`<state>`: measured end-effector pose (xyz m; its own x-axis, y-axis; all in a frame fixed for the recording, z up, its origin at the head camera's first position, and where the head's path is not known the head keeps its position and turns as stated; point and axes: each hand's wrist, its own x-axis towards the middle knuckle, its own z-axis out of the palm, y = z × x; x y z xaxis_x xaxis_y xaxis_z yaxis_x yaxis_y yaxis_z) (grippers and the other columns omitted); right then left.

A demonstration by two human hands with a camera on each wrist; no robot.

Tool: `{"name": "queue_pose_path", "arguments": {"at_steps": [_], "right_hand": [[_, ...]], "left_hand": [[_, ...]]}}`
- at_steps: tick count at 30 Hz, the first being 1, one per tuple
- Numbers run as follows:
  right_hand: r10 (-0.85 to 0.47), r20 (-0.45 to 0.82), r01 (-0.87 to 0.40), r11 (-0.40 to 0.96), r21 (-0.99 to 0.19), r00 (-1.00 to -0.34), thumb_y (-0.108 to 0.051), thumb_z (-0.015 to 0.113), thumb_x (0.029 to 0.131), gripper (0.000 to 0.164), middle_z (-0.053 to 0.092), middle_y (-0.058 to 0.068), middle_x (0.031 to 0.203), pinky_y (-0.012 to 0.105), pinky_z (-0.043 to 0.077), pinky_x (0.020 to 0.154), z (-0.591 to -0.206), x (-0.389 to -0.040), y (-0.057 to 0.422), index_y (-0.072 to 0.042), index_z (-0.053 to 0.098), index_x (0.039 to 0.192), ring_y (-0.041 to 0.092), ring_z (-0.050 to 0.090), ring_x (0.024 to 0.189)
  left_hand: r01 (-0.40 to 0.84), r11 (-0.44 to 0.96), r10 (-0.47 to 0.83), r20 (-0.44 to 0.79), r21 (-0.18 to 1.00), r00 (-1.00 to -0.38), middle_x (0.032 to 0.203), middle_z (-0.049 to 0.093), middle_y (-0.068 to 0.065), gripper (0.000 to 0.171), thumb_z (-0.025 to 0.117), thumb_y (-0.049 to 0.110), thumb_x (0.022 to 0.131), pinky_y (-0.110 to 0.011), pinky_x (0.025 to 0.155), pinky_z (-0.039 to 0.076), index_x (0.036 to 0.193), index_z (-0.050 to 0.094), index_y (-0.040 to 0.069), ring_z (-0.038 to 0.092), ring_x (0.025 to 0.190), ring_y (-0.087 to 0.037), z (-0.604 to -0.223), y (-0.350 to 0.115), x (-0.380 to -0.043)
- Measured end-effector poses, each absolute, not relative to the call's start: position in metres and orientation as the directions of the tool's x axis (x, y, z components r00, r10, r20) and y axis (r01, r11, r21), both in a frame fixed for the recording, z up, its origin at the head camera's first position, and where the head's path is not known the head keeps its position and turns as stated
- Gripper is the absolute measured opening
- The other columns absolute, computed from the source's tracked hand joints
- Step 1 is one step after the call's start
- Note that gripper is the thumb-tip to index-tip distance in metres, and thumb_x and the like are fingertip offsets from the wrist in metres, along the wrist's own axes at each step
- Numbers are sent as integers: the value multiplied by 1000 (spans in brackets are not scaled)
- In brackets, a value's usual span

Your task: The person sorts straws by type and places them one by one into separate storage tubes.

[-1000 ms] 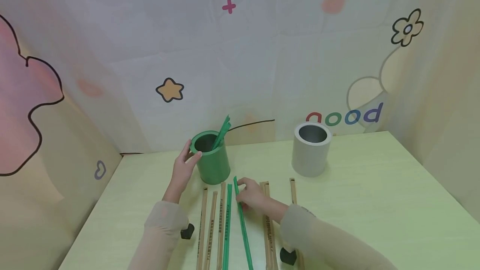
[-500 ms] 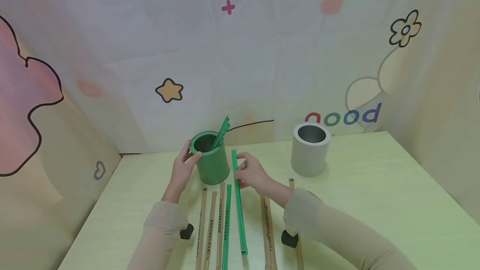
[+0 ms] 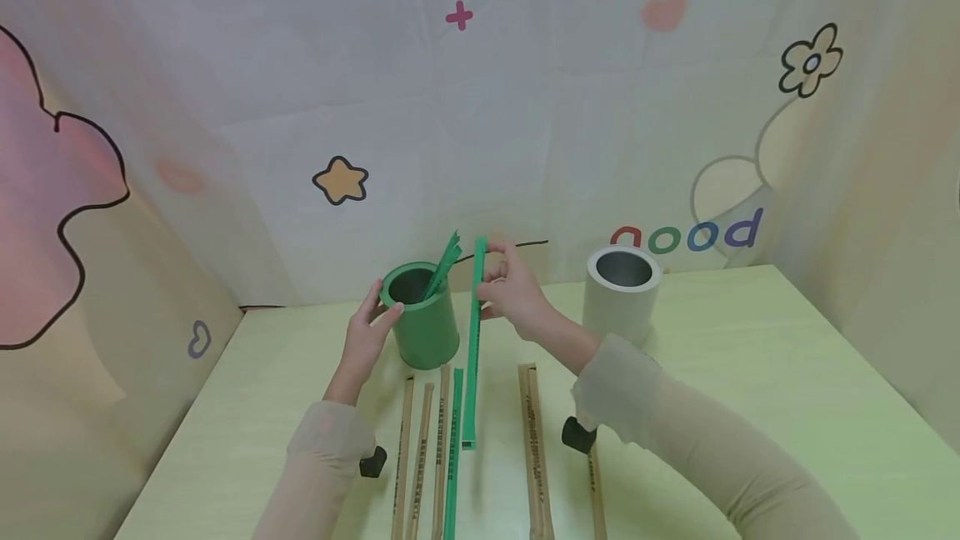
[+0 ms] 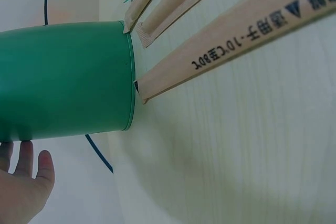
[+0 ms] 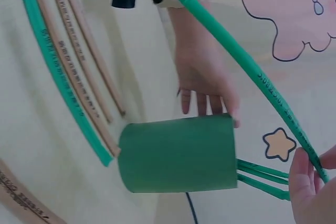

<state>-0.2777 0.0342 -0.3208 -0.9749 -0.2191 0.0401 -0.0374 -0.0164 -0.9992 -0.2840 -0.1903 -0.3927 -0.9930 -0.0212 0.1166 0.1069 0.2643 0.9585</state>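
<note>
My right hand point(image 3: 513, 294) pinches a green wrapped straw point(image 3: 474, 348) near its upper end, raised just right of the green cup point(image 3: 427, 332). The straw's lower end hangs over the table, and in the right wrist view its length slants above the cup. My left hand point(image 3: 366, 348) rests against the cup's left side, thumb at the rim and fingers fairly straight; the left wrist view shows fingertips point(image 4: 26, 148) touching the wall. Several green straws point(image 5: 262, 177) lean out of the cup. Another green straw point(image 3: 453, 457) lies on the table in front of it.
Brown wrapped straws point(image 3: 403, 457) lie left of the flat green one. More brown straws point(image 3: 534, 457) are to its right, one partly hidden by my right forearm. A grey cup point(image 3: 618, 307) stands at the back right, close to a printed cloth wall point(image 3: 570, 148).
My right hand has lifted the green straw off the table and carried it up and away from me, to beside the green cup's rim. My left hand has stayed at the cup.
</note>
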Motion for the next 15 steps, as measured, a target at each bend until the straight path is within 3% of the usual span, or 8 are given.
{"name": "queue_pose_path", "arguments": {"at_steps": [8, 15], "right_hand": [[-141, 111, -96, -108, -989, -984, 11, 47, 78, 59, 41, 3, 76, 33, 52, 57, -295, -286, 40, -11, 31, 130, 13, 48, 60], [-13, 166, -161, -164, -973, -986, 10, 46, 77, 52, 46, 3, 78, 29, 52, 55, -278, -293, 45, -10, 37, 124, 12, 53, 59]], "left_hand": [[108, 254, -24, 118, 961, -993, 148, 17, -4, 63, 50, 26, 90, -51, 103, 24, 142, 17, 16, 28, 130, -26, -392, -190, -284], [106, 251, -28, 117, 962, -993, 148, 17, -4, 64, 51, 26, 89, -50, 103, 24, 142, 17, 16, 28, 130, -26, -393, -191, -285]]}}
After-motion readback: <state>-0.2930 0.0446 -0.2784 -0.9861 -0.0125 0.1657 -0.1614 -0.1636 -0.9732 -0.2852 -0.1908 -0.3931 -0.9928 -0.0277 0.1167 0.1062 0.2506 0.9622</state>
